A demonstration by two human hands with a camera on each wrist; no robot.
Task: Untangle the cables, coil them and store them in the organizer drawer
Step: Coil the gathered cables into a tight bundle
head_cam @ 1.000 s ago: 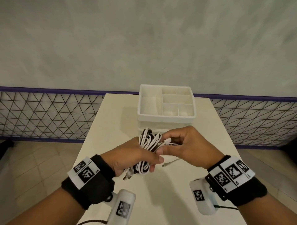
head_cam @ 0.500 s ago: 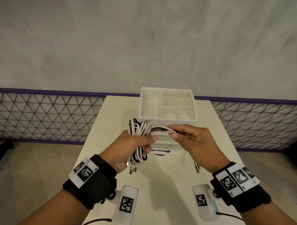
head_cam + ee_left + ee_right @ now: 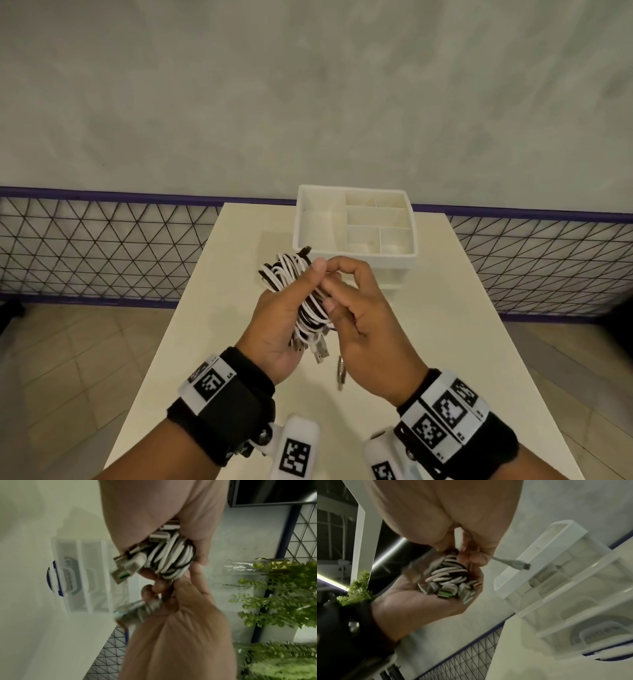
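My left hand (image 3: 284, 308) grips a coiled bundle of white and black cables (image 3: 291, 277) upright above the table, with several USB plugs (image 3: 317, 349) hanging from its lower end. The bundle (image 3: 171, 559) and its plugs (image 3: 447, 589) fill the left palm in both wrist views. My right hand (image 3: 346, 301) is pressed against the bundle's right side and pinches a loose cable end; its connector (image 3: 340, 373) dangles below the palm, and a small white plug (image 3: 518, 563) sticks out past the fingers. The white organizer (image 3: 356, 226) stands behind the hands, its drawer (image 3: 583, 632) closed.
The cream table (image 3: 212, 342) is narrow, with floor dropping off on both sides. A black mesh fence (image 3: 102, 246) with a purple rail runs behind it below a grey wall. Green plants (image 3: 274, 595) stand off to the side. The organizer's top tray has several compartments.
The right hand, which held a strand stretched out to the right of the bundle, has closed in against it. The bundle has tilted, and both hands sit slightly nearer to me.
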